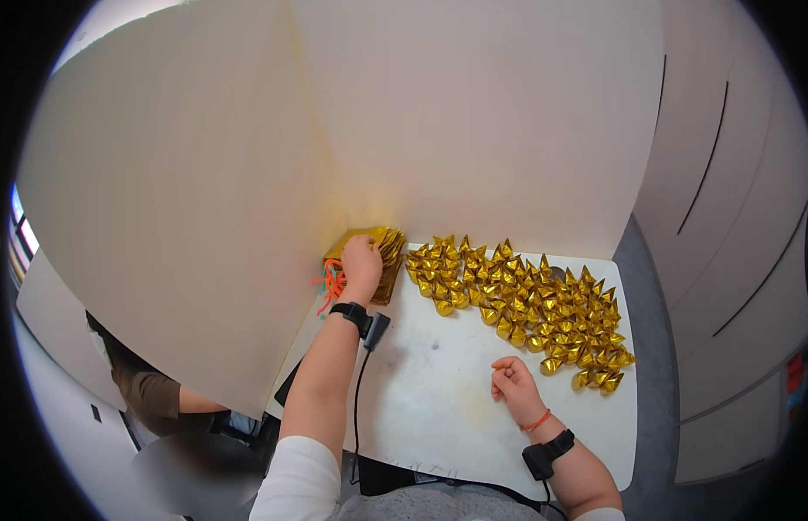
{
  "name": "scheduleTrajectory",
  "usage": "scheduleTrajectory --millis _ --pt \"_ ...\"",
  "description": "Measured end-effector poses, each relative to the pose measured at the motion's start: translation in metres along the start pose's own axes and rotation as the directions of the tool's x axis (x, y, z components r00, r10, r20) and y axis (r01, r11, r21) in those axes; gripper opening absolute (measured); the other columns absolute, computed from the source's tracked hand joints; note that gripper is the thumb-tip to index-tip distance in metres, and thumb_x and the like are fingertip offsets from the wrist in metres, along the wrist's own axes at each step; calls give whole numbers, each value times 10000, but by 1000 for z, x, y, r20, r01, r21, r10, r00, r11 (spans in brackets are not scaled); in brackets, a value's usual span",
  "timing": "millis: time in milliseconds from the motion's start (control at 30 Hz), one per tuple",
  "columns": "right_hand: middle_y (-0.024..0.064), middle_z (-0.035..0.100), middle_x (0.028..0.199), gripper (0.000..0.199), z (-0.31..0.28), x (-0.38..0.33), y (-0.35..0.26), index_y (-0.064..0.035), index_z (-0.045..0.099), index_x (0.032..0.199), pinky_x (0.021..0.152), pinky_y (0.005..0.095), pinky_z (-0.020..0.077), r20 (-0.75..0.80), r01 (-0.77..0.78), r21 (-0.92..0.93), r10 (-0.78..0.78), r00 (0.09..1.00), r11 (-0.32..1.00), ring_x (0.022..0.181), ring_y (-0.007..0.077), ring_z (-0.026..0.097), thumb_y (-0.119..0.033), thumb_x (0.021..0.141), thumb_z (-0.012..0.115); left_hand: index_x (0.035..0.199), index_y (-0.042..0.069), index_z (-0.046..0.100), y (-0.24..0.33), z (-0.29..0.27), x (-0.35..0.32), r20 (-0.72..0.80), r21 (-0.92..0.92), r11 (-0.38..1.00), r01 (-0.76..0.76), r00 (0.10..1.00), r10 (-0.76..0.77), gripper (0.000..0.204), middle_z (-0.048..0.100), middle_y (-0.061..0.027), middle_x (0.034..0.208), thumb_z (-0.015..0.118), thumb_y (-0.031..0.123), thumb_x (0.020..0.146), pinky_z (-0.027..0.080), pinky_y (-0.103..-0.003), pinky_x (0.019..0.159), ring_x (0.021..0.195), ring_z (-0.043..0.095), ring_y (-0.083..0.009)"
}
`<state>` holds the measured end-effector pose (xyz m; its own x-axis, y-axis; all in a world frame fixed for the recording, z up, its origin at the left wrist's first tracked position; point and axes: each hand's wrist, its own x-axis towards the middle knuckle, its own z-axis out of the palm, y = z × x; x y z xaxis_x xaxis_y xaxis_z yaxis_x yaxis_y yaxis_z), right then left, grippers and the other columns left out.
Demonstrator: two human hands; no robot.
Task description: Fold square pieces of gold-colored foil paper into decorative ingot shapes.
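My left hand [362, 267] reaches to the far left corner of the white table. Its fingers are bent and closed on the edge of a stack of gold foil paper [392, 247], and the fingertips are partly hidden. Orange and green cords [332, 282] lie beside the stack, left of that hand. My right hand [515, 389] is held over the near right part of the table, fingers curled in with nothing visible in them. Beyond it, many folded gold foil ingots [526, 300] with pointed ends stand in packed rows from the stack toward the right edge.
Pale upright panels [473, 130] close off the table [421, 382] at the back and left. A dark round thing [558, 273] shows among the ingots. Cables run from black wrist straps [360, 321] on both my arms. Another person's arm [200, 402] shows beyond the left panel.
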<state>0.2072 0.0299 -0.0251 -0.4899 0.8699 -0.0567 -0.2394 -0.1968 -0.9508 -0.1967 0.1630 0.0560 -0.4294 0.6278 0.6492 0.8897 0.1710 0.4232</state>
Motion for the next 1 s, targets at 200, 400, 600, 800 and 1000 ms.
scheduleTrajectory --millis 200,400,600,800,1000 --pt "-2 581 846 197 0 -1 -3 -29 544 1178 628 230 485 5 -5 36 5 1000 999 710 75 568 -88 1011 632 1139 34 674 -4 6 15 291 344 930 128 927 -235 469 719 -200 1090 806 371 841 540 -482 929 1080 694 -363" --pt "0 583 857 190 -1 0 -2 -27 546 1172 621 226 484 11 3 -6 -3 1000 1000 706 73 571 -82 1012 632 1040 2 714 -13 12 18 366 338 936 93 904 -222 375 734 -242 1060 778 324 859 558 -500 886 1026 705 -411" --pt "4 589 864 187 0 1 -4 -23 549 1167 619 228 485 19 5 -1 -5 1000 1000 705 74 575 -78 1010 634 914 24 767 -39 20 24 293 348 938 2 950 -111 204 746 -238 927 602 144 917 583 -507 810 896 734 -413" --pt "6 591 865 189 -4 1 1 -21 550 1168 619 228 485 3 -11 33 11 1000 999 706 76 577 -76 1008 634 1019 2 766 -8 -11 26 104 146 979 145 981 -161 266 743 -236 942 631 224 964 571 -469 815 906 724 -410" --pt "6 589 864 190 -1 2 -2 -19 548 1170 615 228 485 24 -2 20 1 1000 1000 706 77 577 -74 1007 630 1018 -50 743 25 -45 18 -48 -468 873 139 982 -182 248 760 -157 875 704 189 961 564 -374 747 817 739 -259"
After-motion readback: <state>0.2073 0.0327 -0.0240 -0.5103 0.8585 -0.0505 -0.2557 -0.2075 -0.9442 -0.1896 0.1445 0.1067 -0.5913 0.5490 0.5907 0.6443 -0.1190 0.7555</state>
